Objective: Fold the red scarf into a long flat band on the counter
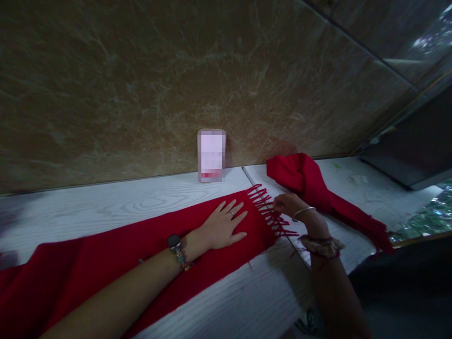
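Note:
A red scarf (148, 240) with a fringed end lies spread flat across the white wood-grain tabletop. My left hand (224, 227) rests palm down on the scarf near that end, its fingers spread. Just beyond the edge of the cloth, my right hand (286, 205) is closed, with its fingers curled at the fringe (263, 202). The fingertips are partly hidden, but strands run into them. Some strands below look bunched or twisted; the exact state is too small to tell.
A second red fringed scarf (314, 181) lies loosely folded on the right. A phone-like object (212, 156) with a blurred screen leans against the brown marbled wall (141, 94). A seam crosses the tabletop (141, 197). A dark box-like object (409, 136) stands at the far right.

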The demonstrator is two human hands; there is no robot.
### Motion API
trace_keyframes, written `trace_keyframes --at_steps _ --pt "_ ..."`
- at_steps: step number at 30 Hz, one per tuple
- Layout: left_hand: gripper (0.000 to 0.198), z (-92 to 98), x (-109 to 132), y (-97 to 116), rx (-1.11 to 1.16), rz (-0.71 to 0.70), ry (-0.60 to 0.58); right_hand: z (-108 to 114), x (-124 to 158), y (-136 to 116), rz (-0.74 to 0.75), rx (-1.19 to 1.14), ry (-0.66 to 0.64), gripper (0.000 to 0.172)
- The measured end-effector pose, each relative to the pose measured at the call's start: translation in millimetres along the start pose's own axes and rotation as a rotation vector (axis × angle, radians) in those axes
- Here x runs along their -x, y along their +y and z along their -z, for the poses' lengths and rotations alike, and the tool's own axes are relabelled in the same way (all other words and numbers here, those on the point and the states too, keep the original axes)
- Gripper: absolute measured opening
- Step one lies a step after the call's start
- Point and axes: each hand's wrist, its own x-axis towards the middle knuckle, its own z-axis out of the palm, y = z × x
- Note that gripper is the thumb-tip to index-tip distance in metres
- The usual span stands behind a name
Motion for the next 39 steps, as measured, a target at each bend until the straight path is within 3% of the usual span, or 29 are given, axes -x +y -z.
trace_keyframes --at_steps 3,7,19,22,25,27,31,39 --pt "0.06 0.3 -0.2 0.2 -0.004 -0.001 -0.003 3.6 2.0 -0.1 -0.092 0.021 -0.058 0.019" --pt "0.06 0.0 -0.6 0.4 0.002 -0.001 0.001 5.9 1.3 -8.7 -0.108 0.025 -0.081 0.017" --pt "0.06 0.9 -0.3 0.1 -0.001 0.004 -0.023 2.8 0.3 1.3 -0.187 0.092 -0.021 0.019" --pt "0.06 0.4 -0.1 0.6 -0.003 0.0 -0.009 9.0 2.5 -4.6 -0.085 0.012 -0.004 0.02" --pt "0.06 -1.6 -0.2 -0.1 -0.004 -0.007 0.016 10.4 1.4 -17.0 0.098 -0.101 -0.11 0.013" --pt "0.059 -2.5 -0.3 -0.7 -0.008 -0.005 0.024 8.2 -0.4 -23.3 0.126 -0.102 -0.169 0.011" --pt "0.059 -2.9 -0.5 -1.2 -0.015 -0.002 0.02 0.5 -2.2 -20.6 0.062 -0.058 -0.142 0.014" --pt "0.059 0.4 -0.2 -0.2 -0.002 0.002 -0.023 -5.7 3.5 11.8 -0.193 0.053 -0.053 0.016"
